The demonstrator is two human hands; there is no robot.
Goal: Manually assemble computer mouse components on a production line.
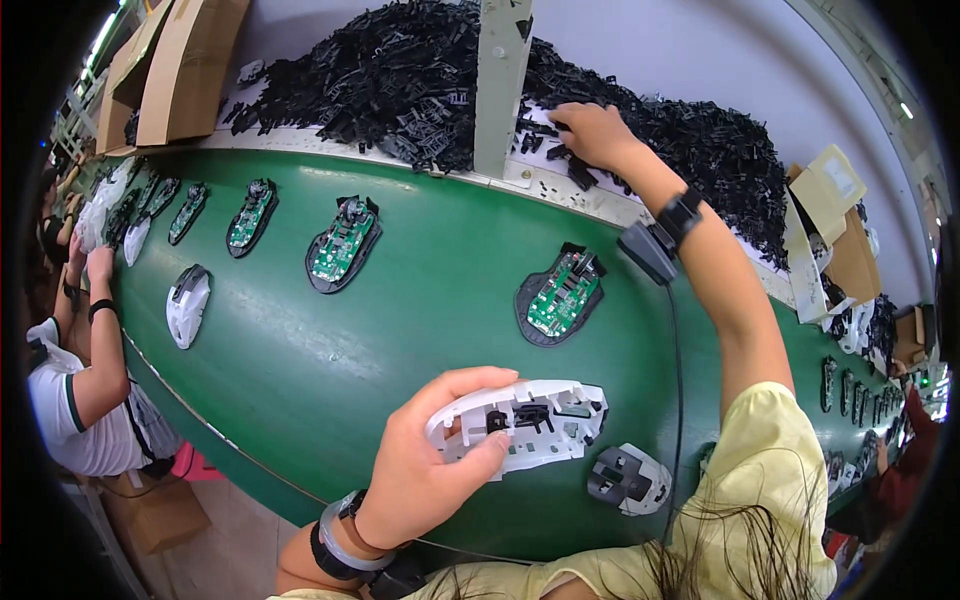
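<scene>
Here, white shell (540, 393) in left hand (425, 475) (right hand (598, 138) near black parts (700, 135)).

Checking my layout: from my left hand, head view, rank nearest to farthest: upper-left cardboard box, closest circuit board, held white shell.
1. White shell: in the left hand.
2. Circuit board: ahead, rightward.
3. Cardboard box: upper left.

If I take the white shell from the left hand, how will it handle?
The white shell looks thin and hollow, so probably light. Its curved outline suggests it may rock when laid down; the slim black piece inside could be fragile.
</scene>
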